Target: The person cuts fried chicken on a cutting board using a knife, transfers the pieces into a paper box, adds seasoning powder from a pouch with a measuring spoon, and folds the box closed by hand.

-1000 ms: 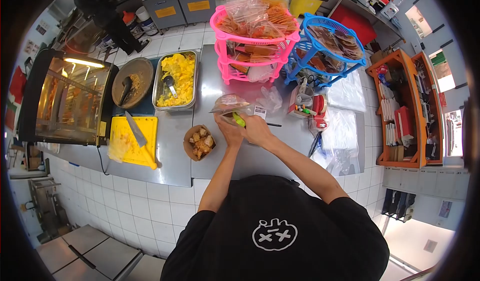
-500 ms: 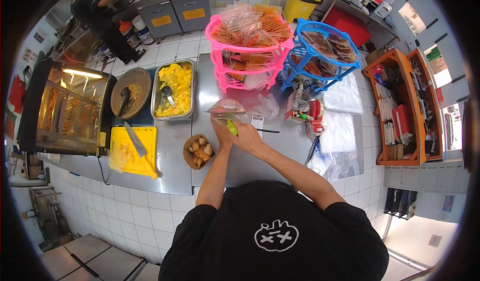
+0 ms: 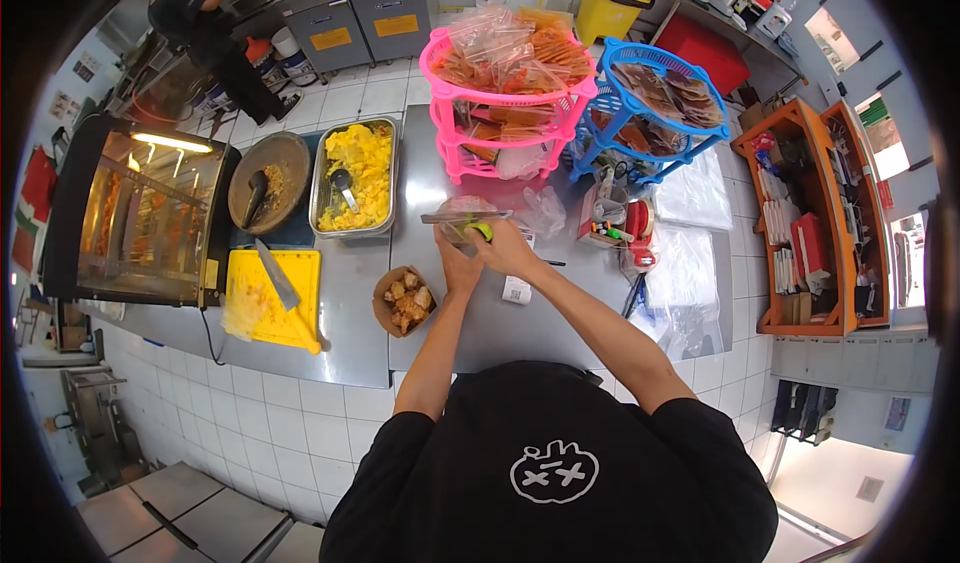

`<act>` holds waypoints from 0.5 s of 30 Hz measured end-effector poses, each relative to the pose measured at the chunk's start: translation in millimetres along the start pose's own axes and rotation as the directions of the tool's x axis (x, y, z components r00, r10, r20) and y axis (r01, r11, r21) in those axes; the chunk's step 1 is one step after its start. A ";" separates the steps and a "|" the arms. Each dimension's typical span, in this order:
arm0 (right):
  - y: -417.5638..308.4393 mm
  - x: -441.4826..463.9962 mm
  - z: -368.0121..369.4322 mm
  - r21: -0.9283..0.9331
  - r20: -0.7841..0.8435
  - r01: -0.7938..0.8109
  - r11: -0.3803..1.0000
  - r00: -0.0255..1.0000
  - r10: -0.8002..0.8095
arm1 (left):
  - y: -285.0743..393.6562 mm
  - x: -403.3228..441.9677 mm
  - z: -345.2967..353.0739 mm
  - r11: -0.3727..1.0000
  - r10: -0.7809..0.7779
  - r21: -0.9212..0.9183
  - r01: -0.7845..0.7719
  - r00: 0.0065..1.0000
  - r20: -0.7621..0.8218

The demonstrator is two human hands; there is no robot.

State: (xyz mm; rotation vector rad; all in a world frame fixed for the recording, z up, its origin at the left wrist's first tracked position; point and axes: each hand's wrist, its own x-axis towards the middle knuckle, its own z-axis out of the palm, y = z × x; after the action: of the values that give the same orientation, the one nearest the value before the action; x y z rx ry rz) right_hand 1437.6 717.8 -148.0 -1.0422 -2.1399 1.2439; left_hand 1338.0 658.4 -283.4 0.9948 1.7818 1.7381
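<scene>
In front of my chest, both hands are together above the steel counter. My left hand (image 3: pixel 461 269) is closed at the lower side of a clear plastic pack (image 3: pixel 466 207) with reddish contents. My right hand (image 3: pixel 510 252) is wrapped round a small bright green object (image 3: pixel 481 231) against the pack; its kind is too small to tell. Most fingertips are hidden. To the left of my wrist stands an open brown cardboard box (image 3: pixel 383 318) with browned, fried-looking food pieces (image 3: pixel 408 301). A white printed slip (image 3: pixel 517 290) lies just below my right hand.
A pink tiered basket (image 3: pixel 510 95) and a blue one (image 3: pixel 655 103) hold many packets. Leftward are a tray of yellow food (image 3: pixel 357 168), a stone mortar (image 3: pixel 268 178), and a knife (image 3: pixel 277 273) on a yellow board (image 3: pixel 300 315). A co-worker (image 3: pixel 205 38) stands at the far left.
The pack and both hands have turned and moved slightly right. More of the pack's flat edge shows. The white slip now appears below my right hand. The whole view has shifted a little.
</scene>
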 end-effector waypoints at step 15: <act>17.3 -12.1 -75.3 0.608 0.148 -0.448 0.655 0.875 0.461 | 19.5 -20.6 -8.0 0.989 0.140 0.025 -0.143 0.986 0.092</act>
State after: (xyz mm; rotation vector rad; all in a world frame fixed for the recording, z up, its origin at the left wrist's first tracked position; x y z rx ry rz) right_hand 1503.7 753.5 -126.3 -1.2885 -1.2682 1.9867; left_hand 1348.6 636.4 -266.8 1.2199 1.7242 1.7240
